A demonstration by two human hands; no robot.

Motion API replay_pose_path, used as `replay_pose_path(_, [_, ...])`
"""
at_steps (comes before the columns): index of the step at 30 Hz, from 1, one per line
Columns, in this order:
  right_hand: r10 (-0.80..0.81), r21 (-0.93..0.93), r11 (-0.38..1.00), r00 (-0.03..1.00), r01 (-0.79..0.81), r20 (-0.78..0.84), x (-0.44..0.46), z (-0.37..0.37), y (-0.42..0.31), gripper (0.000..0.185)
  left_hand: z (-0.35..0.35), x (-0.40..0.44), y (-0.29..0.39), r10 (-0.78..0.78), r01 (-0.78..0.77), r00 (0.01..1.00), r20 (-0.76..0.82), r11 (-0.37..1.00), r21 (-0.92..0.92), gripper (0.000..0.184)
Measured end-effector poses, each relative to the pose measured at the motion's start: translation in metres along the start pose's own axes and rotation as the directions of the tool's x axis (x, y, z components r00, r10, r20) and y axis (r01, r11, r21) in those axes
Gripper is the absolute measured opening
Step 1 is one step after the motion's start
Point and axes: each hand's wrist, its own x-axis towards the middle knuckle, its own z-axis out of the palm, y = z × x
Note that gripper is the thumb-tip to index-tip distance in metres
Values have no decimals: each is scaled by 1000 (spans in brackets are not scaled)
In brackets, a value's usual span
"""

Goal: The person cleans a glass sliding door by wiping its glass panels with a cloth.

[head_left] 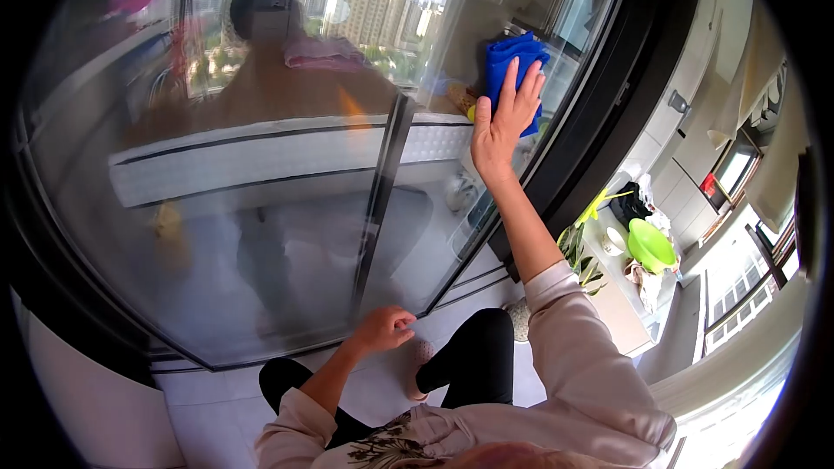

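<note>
My right hand (504, 130) is raised high and pressed against a folded blue cloth (512, 61), with the fingers stretched over it. The cloth lies flat on the glass door (452, 165), near its right-hand black frame. Low in front of my body hangs my left hand (385, 328), its fingers loosely bent and apart with nothing in them. It is nearest to the lower part of the glass and touches nothing I can see.
A dark upright bar (382, 200) divides the glass. To the right, a white counter (615, 282) carries a green basin (651, 246), a small white bowl (613, 241) and a leafy plant (575, 247). Pale floor tiles (208, 395) lie beneath my feet. Reflections of buildings show on the glass.
</note>
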Motion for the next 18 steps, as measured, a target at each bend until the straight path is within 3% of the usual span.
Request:
replay_pose_path(3, [-310,48,951,942,306,125,25,-1,-37,50,-3,5,-4,33,-33,996,-87,999,0,26])
replay_pose_path(6, [-604,32,773,720,633,342,70,-11,-53,44,-3,10,-7,-18,28,996,-87,993,113,23])
replay_pose_path(8, [-716,5,648,606,762,347,115,-15,-53,47,-1,14,-7,-62,69,997,-51,985,156,23])
replay_pose_path(10, [-776,-8,606,593,796,215,164,-10,-45,48,3,17,-11,-106,110,994,-30,973,205,24])
replay_pose_path(12, [-755,-47,653,655,755,31,214,-3,-39,42,8,19,-18,-76,78,997,-20,959,273,22])
replay_pose_path(14, [-642,-279,752,759,598,-104,264,-8,-32,50,5,21,-12,-106,109,994,-27,964,242,25])
replay_pose_path(16, [-373,-232,918,898,321,-235,314,6,-7,47,9,20,-21,-93,81,995,27,956,282,26])
replay_pose_path(18, [-298,-203,948,906,245,-301,327,18,-3,48,8,20,-24,-112,92,993,47,945,315,27])
